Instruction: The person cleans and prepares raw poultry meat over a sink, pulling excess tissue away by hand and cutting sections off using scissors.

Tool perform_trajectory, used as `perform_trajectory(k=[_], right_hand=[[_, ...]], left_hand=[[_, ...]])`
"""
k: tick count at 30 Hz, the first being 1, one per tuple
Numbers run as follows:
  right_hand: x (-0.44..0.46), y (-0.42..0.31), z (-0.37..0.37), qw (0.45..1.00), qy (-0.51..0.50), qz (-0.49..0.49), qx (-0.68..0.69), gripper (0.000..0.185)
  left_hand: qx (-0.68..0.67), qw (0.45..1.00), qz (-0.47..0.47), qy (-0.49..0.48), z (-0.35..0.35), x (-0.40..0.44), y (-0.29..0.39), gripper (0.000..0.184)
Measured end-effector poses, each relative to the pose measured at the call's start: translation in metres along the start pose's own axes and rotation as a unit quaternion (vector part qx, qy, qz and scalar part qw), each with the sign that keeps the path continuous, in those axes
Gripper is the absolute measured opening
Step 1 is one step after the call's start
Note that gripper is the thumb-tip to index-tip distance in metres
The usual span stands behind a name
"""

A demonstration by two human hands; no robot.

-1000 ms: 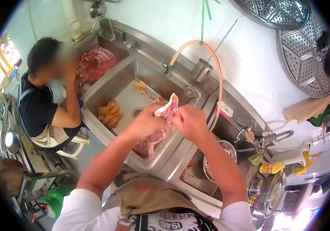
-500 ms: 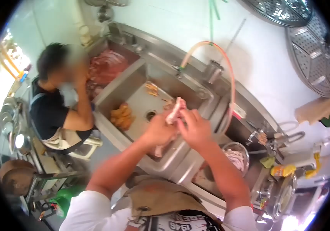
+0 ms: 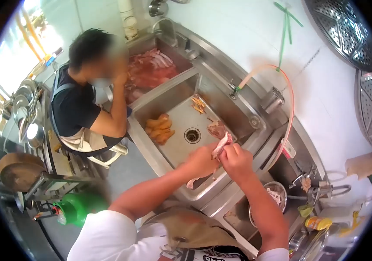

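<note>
Over the near right corner of the middle sink point(image 3: 181, 124), my left hand point(image 3: 203, 162) is closed round a long piece of raw meat point(image 3: 221, 146). My right hand point(image 3: 237, 160) pinches the same piece close to its upper end. The lower end of the piece hangs below my left hand. Another chunk of raw meat point(image 3: 216, 129) lies in the sink just beyond my hands. Yellow poultry pieces point(image 3: 160, 129) rest at the sink's left side, and small yellow pieces point(image 3: 198, 105) lie near its back wall.
A co-worker point(image 3: 86, 93) sits at the left beside a sink of raw meat in reddish water point(image 3: 151, 71). A hose point(image 3: 291, 108) arches over the right divider. In the right sink stands a metal bowl point(image 3: 281, 191). A green gas cylinder point(image 3: 79, 208) is at lower left.
The view has turned, so the sinks appear further right and the drain is uncovered. Both hands still hold the meat; the right hand's fingers opened briefly and are closed on it again.
</note>
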State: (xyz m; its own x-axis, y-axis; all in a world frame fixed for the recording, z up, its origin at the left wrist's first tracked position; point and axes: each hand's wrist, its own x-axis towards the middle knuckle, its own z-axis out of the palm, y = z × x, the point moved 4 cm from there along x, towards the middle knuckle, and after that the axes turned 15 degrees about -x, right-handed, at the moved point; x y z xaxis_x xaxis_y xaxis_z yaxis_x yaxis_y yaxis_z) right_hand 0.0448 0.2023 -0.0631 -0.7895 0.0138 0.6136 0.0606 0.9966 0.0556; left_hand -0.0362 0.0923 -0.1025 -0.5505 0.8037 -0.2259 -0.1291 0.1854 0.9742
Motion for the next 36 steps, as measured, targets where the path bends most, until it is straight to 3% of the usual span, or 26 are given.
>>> perform_trajectory(k=[6,7,10,11,15,18,21,24,26,28,30,33,36], right_hand=[[0.002,0.003,0.009,0.997,-0.033,0.048,0.051,0.015],[0.0,0.002,0.01,0.997,-0.032,0.054,0.054,0.015],[0.001,0.001,0.014,0.996,-0.044,0.058,0.054,0.017],[0.0,0.0,0.017,0.997,-0.058,0.04,0.032,0.019],[-0.002,-0.001,0.029,0.997,-0.075,0.015,0.034,0.019],[0.0,0.0,0.039,0.993,-0.11,-0.007,0.034,0.018],[0.003,0.003,0.054,0.989,-0.137,-0.032,0.04,0.018],[0.011,0.006,0.061,0.986,-0.147,-0.051,0.054,0.018],[0.019,0.015,0.054,0.983,-0.154,-0.054,0.078,0.015],[0.023,0.024,0.048,0.98,-0.16,-0.05,0.107,0.013],[0.021,0.033,0.034,0.976,-0.178,-0.043,0.117,0.011],[0.028,0.033,0.016,0.972,-0.188,-0.026,0.138,0.008],[0.017,0.045,0.009,0.967,-0.201,-0.016,0.155,0.013]], left_hand=[[0.043,0.999,-0.024,0.018,-0.003,0.008,-0.006,0.05],[0.006,1.0,-0.005,0.02,-0.004,0.009,-0.008,0.032],[-0.054,0.997,-0.058,0.007,-0.006,0.016,-0.018,0.033],[-0.003,1.0,-0.014,0.011,-0.011,0.021,-0.026,0.032],[-0.031,0.999,-0.015,-0.009,-0.027,0.021,-0.02,0.027],[-0.043,0.996,-0.083,-0.007,-0.038,0.024,-0.022,0.045],[-0.064,0.992,-0.111,-0.014,-0.048,0.031,-0.03,0.043],[-0.048,0.996,-0.072,-0.022,-0.059,0.043,-0.042,0.031],[0.041,0.974,-0.207,-0.08,-0.064,0.027,0.035,0.031],[-0.19,0.956,-0.185,-0.125,-0.053,0.042,-0.011,0.034],[-0.278,0.948,-0.138,-0.073,-0.046,0.043,-0.003,0.031],[-0.219,0.965,-0.125,-0.074,-0.047,0.041,0.004,0.031],[-0.173,0.963,-0.198,-0.062,-0.051,0.032,0.021,0.041]])
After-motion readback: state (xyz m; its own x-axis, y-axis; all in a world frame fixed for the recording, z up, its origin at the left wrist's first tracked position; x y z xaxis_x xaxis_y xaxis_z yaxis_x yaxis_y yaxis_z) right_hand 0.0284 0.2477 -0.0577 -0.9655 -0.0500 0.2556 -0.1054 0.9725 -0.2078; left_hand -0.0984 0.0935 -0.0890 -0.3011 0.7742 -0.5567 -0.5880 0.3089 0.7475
